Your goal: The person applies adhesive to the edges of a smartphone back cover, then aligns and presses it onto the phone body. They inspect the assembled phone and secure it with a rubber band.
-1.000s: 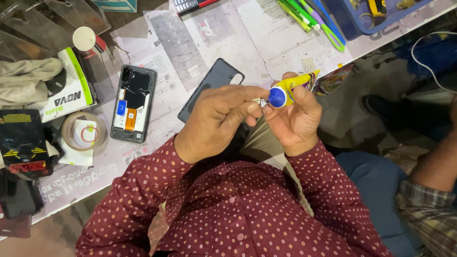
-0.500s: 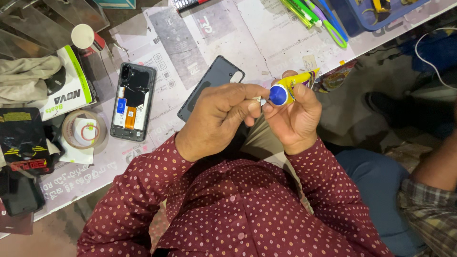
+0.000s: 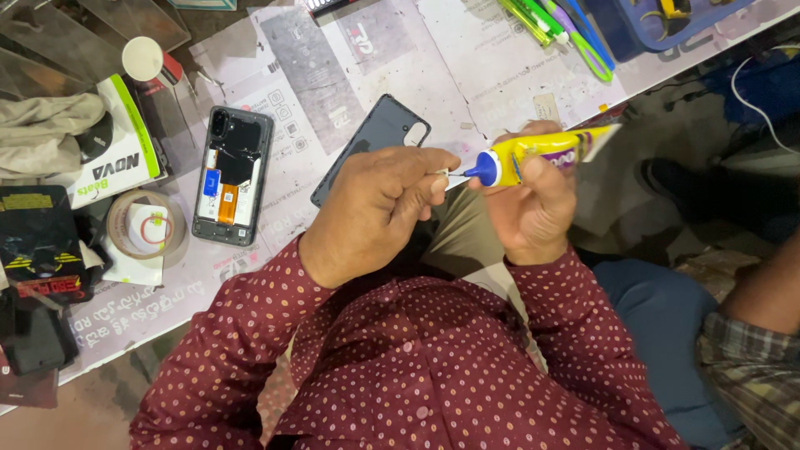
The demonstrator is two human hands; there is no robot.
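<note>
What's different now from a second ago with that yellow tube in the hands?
The yellow tube has turned: its blue nozzle, which faced the camera, now points sideways toward the left hand, whose fingertips pinch at its tip. The right hand keeps its hold throughout. The opened phone, the dark back cover and the tape roll lie where they were.

One yellow glue tube [image 3: 542, 154] was present. One opened phone body [image 3: 232, 175] and one dark back cover [image 3: 375, 142] lay at centre-left. One tape roll [image 3: 143, 225] sat near left. One blue tray [image 3: 667, 25] stood far right.
</note>
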